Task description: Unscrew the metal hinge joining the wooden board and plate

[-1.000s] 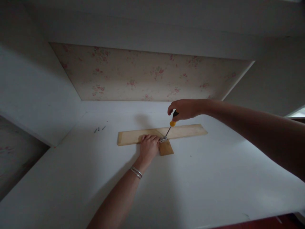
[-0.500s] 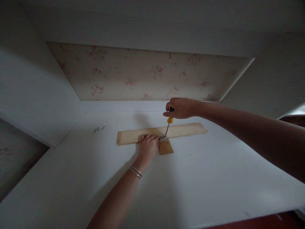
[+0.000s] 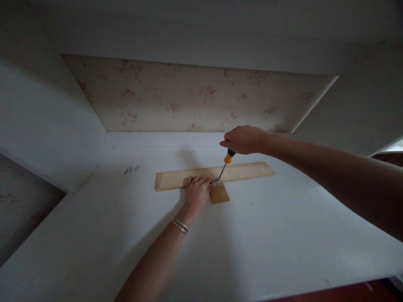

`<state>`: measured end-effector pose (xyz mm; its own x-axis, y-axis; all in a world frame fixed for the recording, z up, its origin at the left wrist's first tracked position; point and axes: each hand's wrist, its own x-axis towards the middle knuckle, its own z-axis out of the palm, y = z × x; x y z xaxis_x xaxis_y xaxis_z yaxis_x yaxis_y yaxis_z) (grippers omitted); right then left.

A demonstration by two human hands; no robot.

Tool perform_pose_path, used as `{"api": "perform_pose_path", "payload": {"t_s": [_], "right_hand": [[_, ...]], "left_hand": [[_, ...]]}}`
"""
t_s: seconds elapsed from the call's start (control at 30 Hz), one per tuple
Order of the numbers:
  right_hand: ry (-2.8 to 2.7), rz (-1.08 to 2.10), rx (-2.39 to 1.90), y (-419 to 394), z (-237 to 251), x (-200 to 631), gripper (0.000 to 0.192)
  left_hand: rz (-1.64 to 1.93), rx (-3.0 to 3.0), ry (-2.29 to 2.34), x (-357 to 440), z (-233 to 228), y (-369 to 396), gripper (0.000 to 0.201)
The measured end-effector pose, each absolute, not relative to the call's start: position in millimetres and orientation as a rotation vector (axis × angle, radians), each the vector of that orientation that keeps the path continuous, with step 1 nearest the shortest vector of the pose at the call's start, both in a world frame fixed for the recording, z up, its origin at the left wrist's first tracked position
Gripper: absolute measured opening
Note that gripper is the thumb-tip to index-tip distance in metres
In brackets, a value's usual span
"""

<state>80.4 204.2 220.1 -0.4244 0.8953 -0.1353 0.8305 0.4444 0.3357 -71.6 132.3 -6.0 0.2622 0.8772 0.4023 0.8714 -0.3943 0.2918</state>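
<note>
**A:** What have I got in each hand here?

**B:** My right hand [image 3: 244, 139] is closed around the top of the screwdriver [image 3: 226, 165], fist over the black and yellow handle. The thin steel shaft slants down and left, and its tip sits on the hinge [image 3: 215, 183].

**A:** And the left?

**B:** My left hand [image 3: 197, 193] lies palm down, fingers spread flat on the strip [image 3: 214, 174], just beside the hinge. It grips nothing; it presses. I judge that it pins the wood so that it cannot turn under the driver.

**A:** Where does the hinge sit?

**B:** Across the joint between the long pale strip and the small darker block [image 3: 219, 194] that sticks out toward me. It is a small bright metal plate. Together the two wooden pieces make a T shape, lying flat on the white shelf [image 3: 270, 235].

**A:** How do the surfaces look?

**B:** The strip is smooth, light wood with angled ends. The shelf is matt white and plain. Behind it stands a back panel [image 3: 189, 100] with a faded floral print.

**A:** Anything loose?

**B:** A few small dark screws [image 3: 131, 169] lie well apart to the left, near the side wall. Two thin bangles [image 3: 180, 226] ring my left wrist.
</note>
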Motion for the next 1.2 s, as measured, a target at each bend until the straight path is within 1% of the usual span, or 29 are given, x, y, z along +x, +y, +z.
{"api": "perform_pose_path", "payload": {"t_s": [0.1, 0.13, 0.2, 0.23, 0.27, 0.33, 0.37, 0.43, 0.47, 0.53, 0.6, 0.63, 0.67, 0.73, 0.83, 0.93, 0.97, 1.07, 1.13, 1.2], "right_hand": [[2.547, 0.224, 1.346, 207, 219, 86, 0.027], [2.615, 0.166, 1.319, 209, 218, 88, 0.030], [2.724, 0.090, 1.305, 211, 216, 92, 0.046], [2.752, 0.081, 1.310, 212, 215, 93, 0.049], [2.758, 0.084, 1.321, 212, 213, 93, 0.048], [2.705, 0.109, 1.391, 210, 212, 90, 0.037], [2.655, 0.140, 1.439, 208, 212, 89, 0.038], [2.554, 0.244, 1.485, 205, 213, 86, 0.049], [2.526, 0.297, 1.478, 204, 214, 85, 0.050], [2.547, 0.324, 1.404, 204, 216, 86, 0.038], [2.625, 0.238, 1.339, 205, 216, 89, 0.027], [2.657, 0.184, 1.326, 206, 216, 90, 0.029], [2.676, 0.140, 1.322, 207, 215, 91, 0.036], [2.652, 0.124, 1.374, 207, 214, 92, 0.044], [2.539, 0.217, 1.510, 206, 214, 90, 0.046], [2.596, 0.223, 1.450, 207, 215, 89, 0.039], [2.636, 0.180, 1.407, 207, 216, 88, 0.041], [2.667, 0.067, 1.375, 207, 216, 88, 0.055], [2.658, 0.072, 1.386, 206, 216, 86, 0.054], [2.630, 0.152, 1.414, 205, 216, 86, 0.050]], "left_hand": [[0.807, 2.490, 1.725, -72, -6, 133, 0.018], [0.808, 2.494, 1.726, -72, -7, 133, 0.018], [0.808, 2.500, 1.726, -72, -7, 133, 0.018], [0.809, 2.503, 1.726, -72, -7, 133, 0.018], [0.812, 2.504, 1.728, -72, -8, 133, 0.017], [0.821, 2.502, 1.732, -72, -8, 134, 0.016], [0.828, 2.499, 1.733, -72, -9, 134, 0.015], [0.837, 2.498, 1.725, -72, -10, 134, 0.015], [0.841, 2.498, 1.721, -72, -10, 135, 0.016], [0.844, 2.504, 1.716, -72, -11, 135, 0.017], [0.846, 2.512, 1.721, -72, -11, 135, 0.017], [0.847, 2.516, 1.724, -72, -12, 134, 0.017], [0.848, 2.520, 1.727, -72, -11, 134, 0.017], [0.845, 2.521, 1.732, -72, -11, 134, 0.017], [0.829, 2.511, 1.744, -71, -10, 134, 0.018], [0.816, 2.510, 1.745, -72, -10, 134, 0.017], [0.813, 2.513, 1.742, -72, -10, 133, 0.017], [0.813, 2.517, 1.740, -72, -11, 134, 0.017], [0.818, 2.517, 1.743, -72, -11, 134, 0.017], [0.822, 2.517, 1.743, -72, -10, 133, 0.016]]}}
